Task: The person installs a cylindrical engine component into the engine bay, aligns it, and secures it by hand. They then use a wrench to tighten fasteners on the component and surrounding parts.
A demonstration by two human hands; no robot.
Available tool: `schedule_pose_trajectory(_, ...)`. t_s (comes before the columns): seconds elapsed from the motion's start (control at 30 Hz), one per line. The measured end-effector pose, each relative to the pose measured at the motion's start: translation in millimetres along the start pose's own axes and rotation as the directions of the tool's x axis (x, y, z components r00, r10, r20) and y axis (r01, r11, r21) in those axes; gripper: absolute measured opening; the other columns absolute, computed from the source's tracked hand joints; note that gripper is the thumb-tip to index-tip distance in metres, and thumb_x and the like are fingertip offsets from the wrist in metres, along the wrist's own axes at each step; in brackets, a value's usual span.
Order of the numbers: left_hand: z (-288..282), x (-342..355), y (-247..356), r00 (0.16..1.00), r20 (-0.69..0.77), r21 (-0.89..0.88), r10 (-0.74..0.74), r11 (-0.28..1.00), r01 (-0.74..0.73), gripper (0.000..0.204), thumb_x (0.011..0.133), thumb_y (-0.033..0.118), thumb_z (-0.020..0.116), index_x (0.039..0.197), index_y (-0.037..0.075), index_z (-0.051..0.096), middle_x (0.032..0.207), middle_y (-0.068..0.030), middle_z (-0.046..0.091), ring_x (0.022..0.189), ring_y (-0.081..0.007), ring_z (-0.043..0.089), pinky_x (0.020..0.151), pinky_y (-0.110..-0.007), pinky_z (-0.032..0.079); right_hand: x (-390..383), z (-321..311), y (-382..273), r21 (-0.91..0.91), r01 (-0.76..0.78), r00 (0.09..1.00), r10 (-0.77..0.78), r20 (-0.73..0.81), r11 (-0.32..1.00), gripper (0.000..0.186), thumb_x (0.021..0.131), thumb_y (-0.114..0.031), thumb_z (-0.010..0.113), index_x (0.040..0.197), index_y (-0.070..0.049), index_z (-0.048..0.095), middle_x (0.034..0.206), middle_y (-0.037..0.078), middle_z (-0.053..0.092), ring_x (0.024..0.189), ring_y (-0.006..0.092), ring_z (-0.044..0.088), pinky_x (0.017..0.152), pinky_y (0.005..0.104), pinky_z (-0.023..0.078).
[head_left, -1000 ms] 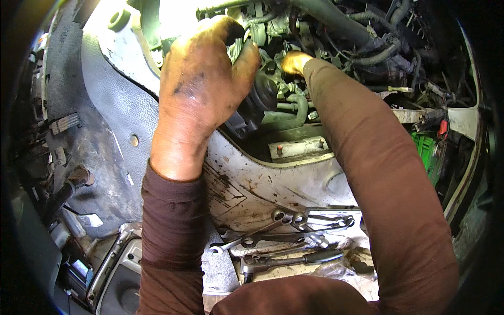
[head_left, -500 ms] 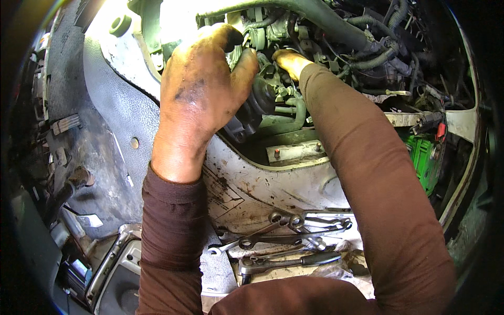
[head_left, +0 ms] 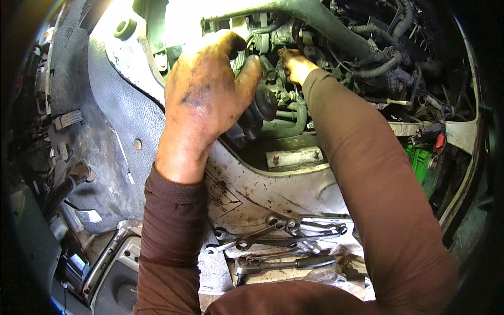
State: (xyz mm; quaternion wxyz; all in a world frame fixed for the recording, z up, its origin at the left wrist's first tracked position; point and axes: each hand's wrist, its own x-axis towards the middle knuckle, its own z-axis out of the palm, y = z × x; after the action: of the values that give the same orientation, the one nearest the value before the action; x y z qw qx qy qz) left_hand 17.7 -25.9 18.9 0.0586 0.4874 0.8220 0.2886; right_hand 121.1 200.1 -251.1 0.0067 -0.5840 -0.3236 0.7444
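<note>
Both hands reach into a vehicle's engine bay. My left hand (head_left: 205, 89), smeared with dark grease, hovers with its back toward me. Its thumb stands apart from the index finger, and I see nothing held between them. Bright glare and the hand itself hide the other fingers. Among the engine parts, my right hand (head_left: 298, 67) has its fingers bent inward; whatever they grip is hidden. A round black part (head_left: 264, 103) lies just below the left thumb. Beside the right hand runs a thin greenish pipe (head_left: 301, 116). A thick dark hose (head_left: 336, 31) arches above both hands.
Several combination wrenches (head_left: 283, 241) and a ratchet (head_left: 283, 264) lie on the near ledge. A pale, dirty body panel (head_left: 273, 191) edges the bay. To the right sit a green battery (head_left: 419, 165) and a red terminal piece (head_left: 440, 140). Corrugated conduit (head_left: 383, 68) crowds the right side.
The view has shifted slightly. My right hand's fingers are bent more and show more of their knuckles. My left hand keeps nearly the same pose, thumb apart.
</note>
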Motion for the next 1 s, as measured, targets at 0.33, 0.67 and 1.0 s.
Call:
schedule_pose_trajectory(0.33, 8, 0, 1, 0.997, 0.019, -0.119, 0.07, 0.991, -0.067, 0.029, 0.089, 0.024, 0.071, 0.106, 0.001, 0.069, 0.091, -0.0191, 0.071, 0.088, -0.036, 0.07, 0.082, -0.041, 0.054, -9, 7, 1, -0.531, 0.17, 0.985, -0.146, 0.088, 0.83, 0.033, 0.102, -0.033, 0.045, 0.119, -0.016, 0.066, 0.12, 0.009, 0.064, 0.106, 0.0274, 0.058, 0.093, 0.0476, 0.043)
schedule_pose_trajectory(0.67, 103, 83, -10, 0.401, 0.914, 0.125, 0.064, 0.896, -0.426, 0.018, 0.088, 0.019, 0.063, 0.093, 0.007, 0.075, 0.089, -0.0146, 0.072, 0.078, -0.0314, 0.067, 0.069, -0.042, 0.054, 1, 1, 13, -0.535, 0.292, 0.956, -0.231, 0.18, 0.793, 0.031, 0.102, -0.033, 0.042, 0.1, -0.012, 0.065, 0.08, 0.007, 0.059, 0.068, 0.0188, 0.053, 0.055, 0.0404, 0.04)
schedule_pose_trajectory(1.0, 56, 75, 6, 0.68, 0.718, 0.073, 0.146, 0.957, -0.283, 0.04, 0.09, 0.035, 0.066, 0.111, 0.002, 0.072, 0.101, -0.0228, 0.072, 0.096, -0.0382, 0.069, 0.085, -0.045, 0.055, -25, -14, -6, -0.641, 0.374, 0.927, -0.24, 0.29, 0.67, 0.026, 0.094, -0.027, 0.055, 0.109, -0.01, 0.067, 0.091, 0.011, 0.064, 0.08, 0.0234, 0.056, 0.073, 0.0379, 0.047)
